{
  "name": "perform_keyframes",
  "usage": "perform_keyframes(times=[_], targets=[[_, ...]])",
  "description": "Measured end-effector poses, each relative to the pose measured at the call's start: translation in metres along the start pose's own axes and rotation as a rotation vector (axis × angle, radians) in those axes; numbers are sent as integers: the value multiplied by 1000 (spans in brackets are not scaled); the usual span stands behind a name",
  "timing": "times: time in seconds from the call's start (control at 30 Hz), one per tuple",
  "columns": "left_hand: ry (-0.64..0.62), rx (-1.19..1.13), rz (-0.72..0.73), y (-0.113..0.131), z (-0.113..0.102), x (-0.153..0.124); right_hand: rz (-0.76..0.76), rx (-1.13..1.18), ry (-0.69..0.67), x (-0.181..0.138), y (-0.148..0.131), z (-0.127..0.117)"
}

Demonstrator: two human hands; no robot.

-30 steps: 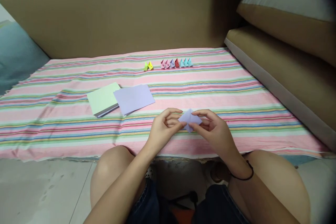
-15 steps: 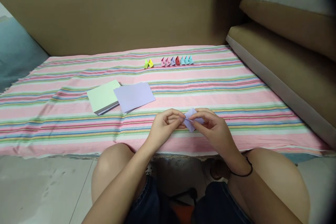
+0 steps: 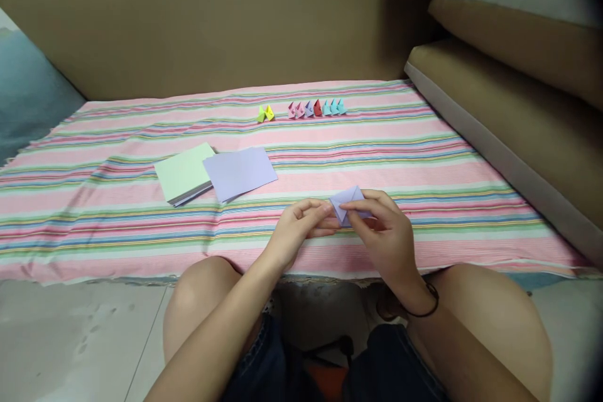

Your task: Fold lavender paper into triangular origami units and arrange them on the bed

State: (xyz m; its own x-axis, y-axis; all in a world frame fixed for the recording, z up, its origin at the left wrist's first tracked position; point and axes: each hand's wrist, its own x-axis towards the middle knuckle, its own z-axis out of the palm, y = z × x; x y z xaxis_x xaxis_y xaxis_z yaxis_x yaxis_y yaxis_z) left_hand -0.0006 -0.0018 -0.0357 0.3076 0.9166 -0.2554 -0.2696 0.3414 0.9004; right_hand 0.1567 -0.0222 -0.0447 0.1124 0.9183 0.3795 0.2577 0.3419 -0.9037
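A small folded piece of purple paper (image 3: 348,197), with creases meeting on its face, is held just above the striped cloth, near its front edge. My right hand (image 3: 384,220) pinches it from the right, thumb and index finger pressed on its face. On the other side, my left hand (image 3: 304,226) has its thumb and fingertips closed at the paper's left corner, the lower fingers reaching partly beneath. To the left lie flat purple sheets (image 3: 241,173), overlapping a thicker stack of paper with a pale green top sheet (image 3: 183,169).
A pink striped cloth (image 3: 409,163) covers the seat. Several small folded paper figures in pink, purple, red and blue (image 3: 317,108) stand in a row at the back, with two yellow-green ones (image 3: 265,114) to their left. Brown cushions (image 3: 499,100) are piled at right.
The folded paper has been turned, so its upper corner now points up and right and a different face shows. My left fingers have shifted slightly on its left side.
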Motion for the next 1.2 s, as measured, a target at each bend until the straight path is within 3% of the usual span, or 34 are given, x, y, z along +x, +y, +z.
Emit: perform_keyframes(times=[0.2,0.4,0.53,0.83,1.2], targets=[[47,-24,16,-3,4,-1,-30,-80,16,-6,-3,6],[108,-2,67,-3,-1,1,-3,5,-72,-4,-1,5],[148,143,142,0,-6,3,115,193,-97,1,4,3],[32,328,209,-2,-7,1,306,237,-266,9,12,-5],[48,204,255,0,4,-4,383,369,-49,6,9,0]])
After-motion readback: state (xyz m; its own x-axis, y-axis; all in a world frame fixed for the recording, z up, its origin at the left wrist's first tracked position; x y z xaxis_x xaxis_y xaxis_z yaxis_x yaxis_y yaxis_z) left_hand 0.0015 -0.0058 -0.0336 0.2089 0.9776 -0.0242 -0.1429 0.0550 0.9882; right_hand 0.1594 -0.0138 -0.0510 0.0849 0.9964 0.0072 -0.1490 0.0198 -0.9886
